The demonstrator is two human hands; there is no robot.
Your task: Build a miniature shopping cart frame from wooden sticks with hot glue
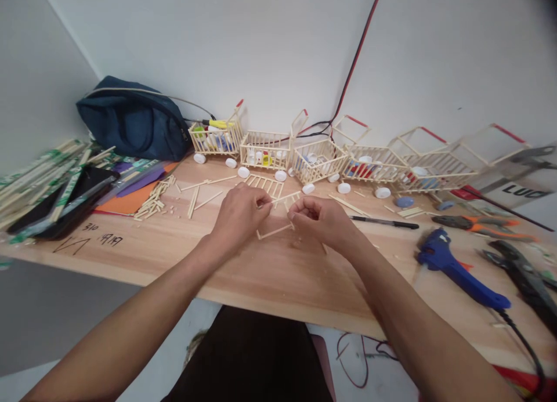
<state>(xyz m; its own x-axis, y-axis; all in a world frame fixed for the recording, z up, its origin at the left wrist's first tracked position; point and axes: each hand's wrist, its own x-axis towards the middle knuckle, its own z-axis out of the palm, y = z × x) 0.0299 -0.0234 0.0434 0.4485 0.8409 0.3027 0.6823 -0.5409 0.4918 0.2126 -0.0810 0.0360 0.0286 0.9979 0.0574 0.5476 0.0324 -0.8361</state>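
My left hand point(241, 212) and my right hand point(321, 217) meet over the middle of the wooden table, fingertips pinched. Between them is a small frame of thin wooden sticks point(274, 234), partly hidden by the fingers. One short stick point(287, 198) spans from the left fingertips toward the right hand. Just behind the hands lies a flat ladder-like panel of sticks point(266, 186). Several little stick-built shopping carts point(266, 149) with white or blue wheels and red-tipped handles stand in a row along the wall.
On the right lie a blue glue gun point(461, 271), orange-handled pliers point(483, 223), dark pliers point(522, 274) and a black pen point(385, 222). A pile of cut sticks point(156, 199), packaged chopsticks point(47, 176) and a blue bag point(134, 120) occupy the left.
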